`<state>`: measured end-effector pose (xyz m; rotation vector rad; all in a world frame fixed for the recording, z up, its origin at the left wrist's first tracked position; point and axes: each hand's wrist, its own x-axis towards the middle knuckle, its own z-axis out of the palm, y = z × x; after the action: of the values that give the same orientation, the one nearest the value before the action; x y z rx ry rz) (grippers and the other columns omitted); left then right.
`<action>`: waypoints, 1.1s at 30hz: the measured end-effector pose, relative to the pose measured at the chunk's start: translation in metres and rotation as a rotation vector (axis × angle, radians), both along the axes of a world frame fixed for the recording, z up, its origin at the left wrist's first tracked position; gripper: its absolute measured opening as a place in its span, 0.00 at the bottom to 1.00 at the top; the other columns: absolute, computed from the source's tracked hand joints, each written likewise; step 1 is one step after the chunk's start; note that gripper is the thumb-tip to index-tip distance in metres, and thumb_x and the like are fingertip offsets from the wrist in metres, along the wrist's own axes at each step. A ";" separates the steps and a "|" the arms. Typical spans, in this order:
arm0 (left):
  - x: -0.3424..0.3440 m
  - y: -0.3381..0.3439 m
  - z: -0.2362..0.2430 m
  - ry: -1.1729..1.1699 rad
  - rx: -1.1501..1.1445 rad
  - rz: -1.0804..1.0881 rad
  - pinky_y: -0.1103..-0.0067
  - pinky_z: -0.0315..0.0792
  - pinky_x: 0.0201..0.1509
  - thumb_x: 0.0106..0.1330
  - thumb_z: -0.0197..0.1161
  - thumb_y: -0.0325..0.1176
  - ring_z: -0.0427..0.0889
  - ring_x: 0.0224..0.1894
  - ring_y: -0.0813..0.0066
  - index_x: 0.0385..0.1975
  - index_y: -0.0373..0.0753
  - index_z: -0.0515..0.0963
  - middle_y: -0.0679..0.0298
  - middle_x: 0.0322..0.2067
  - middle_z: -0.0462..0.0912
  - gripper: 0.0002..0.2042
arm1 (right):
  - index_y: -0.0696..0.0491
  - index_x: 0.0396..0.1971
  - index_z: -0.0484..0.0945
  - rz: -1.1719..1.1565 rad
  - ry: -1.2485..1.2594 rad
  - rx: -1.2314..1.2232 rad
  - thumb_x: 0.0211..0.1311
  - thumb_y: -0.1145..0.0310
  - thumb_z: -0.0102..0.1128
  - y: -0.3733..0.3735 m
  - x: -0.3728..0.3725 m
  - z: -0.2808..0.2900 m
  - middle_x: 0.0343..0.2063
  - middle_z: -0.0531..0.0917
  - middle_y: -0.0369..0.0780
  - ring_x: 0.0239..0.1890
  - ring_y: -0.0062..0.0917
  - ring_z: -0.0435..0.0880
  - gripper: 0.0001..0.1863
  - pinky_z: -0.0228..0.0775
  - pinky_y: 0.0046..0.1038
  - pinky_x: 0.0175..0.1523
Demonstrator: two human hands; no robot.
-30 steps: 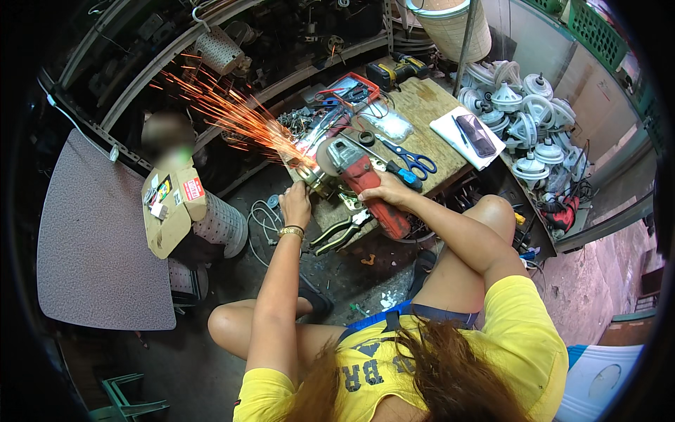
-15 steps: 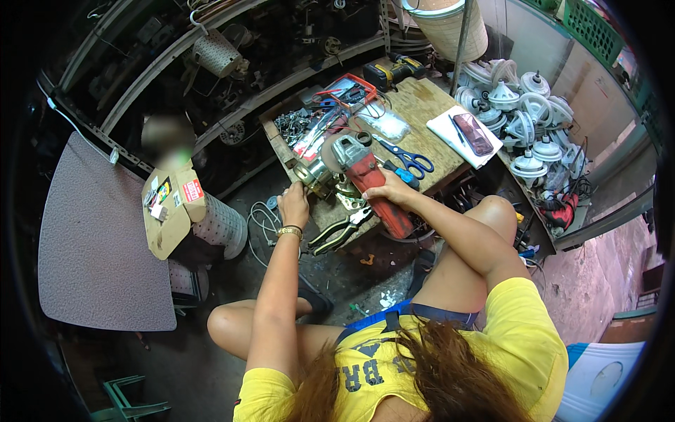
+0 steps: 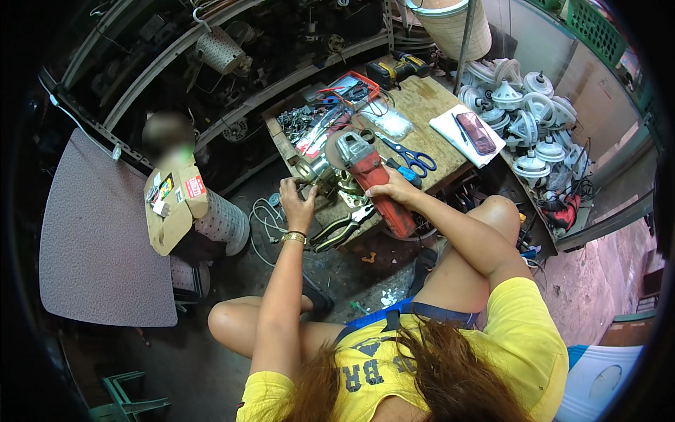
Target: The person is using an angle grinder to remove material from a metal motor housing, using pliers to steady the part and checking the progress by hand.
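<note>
My right hand (image 3: pixel 392 188) grips the red angle grinder (image 3: pixel 373 184), whose disc sits just above a brass-coloured metal cylinder (image 3: pixel 308 171) at the near left of the wooden bench (image 3: pixel 441 97). My left hand (image 3: pixel 297 197) has its fingers curled on that metal piece. Around them lie silver metal parts (image 3: pixel 348 193), black-handled pliers (image 3: pixel 334 232), blue scissors (image 3: pixel 415 158), a blue-handled tool (image 3: pixel 408 176) and a dark ring (image 3: pixel 365 136).
A red-rimmed tray (image 3: pixel 351 90), small hardware (image 3: pixel 299 126), a drill (image 3: pixel 394 70) and a phone (image 3: pixel 477 132) share the bench. White fittings (image 3: pixel 534 112) are piled rightward. A cardboard piece (image 3: pixel 171 218) rests on a drum at left, beside a grey board (image 3: pixel 105 232).
The orange sparks seen a second ago are gone. My left hand has shifted slightly and changed its finger position on the metal piece; the grinder has barely moved.
</note>
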<state>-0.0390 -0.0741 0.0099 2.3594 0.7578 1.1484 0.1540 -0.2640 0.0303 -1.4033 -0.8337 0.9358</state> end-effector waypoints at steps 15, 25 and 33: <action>0.015 -0.013 -0.005 -0.181 -0.013 0.051 0.72 0.71 0.35 0.55 0.69 0.27 0.79 0.30 0.64 0.28 0.33 0.77 0.59 0.28 0.77 0.07 | 0.57 0.56 0.68 0.002 0.008 -0.012 0.39 0.62 0.74 -0.001 0.001 0.001 0.45 0.78 0.41 0.44 0.25 0.77 0.40 0.70 0.29 0.51; 0.013 -0.010 -0.005 -0.136 0.063 0.043 0.72 0.71 0.34 0.54 0.69 0.27 0.78 0.29 0.63 0.29 0.33 0.77 0.59 0.27 0.77 0.07 | 0.56 0.53 0.72 0.023 -0.031 -0.023 0.38 0.59 0.74 0.000 0.001 -0.007 0.43 0.80 0.41 0.44 0.25 0.78 0.38 0.70 0.28 0.51; 0.014 -0.013 0.003 -0.132 0.005 0.021 0.74 0.72 0.35 0.54 0.68 0.26 0.79 0.30 0.64 0.30 0.34 0.79 0.59 0.28 0.77 0.07 | 0.56 0.53 0.71 0.067 -0.059 -0.065 0.41 0.62 0.72 0.003 -0.002 -0.006 0.41 0.78 0.39 0.43 0.24 0.76 0.35 0.69 0.28 0.50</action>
<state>-0.0253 -0.0872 0.0132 2.2586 0.7357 1.3021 0.1517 -0.2614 0.0241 -1.4728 -0.9062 0.9842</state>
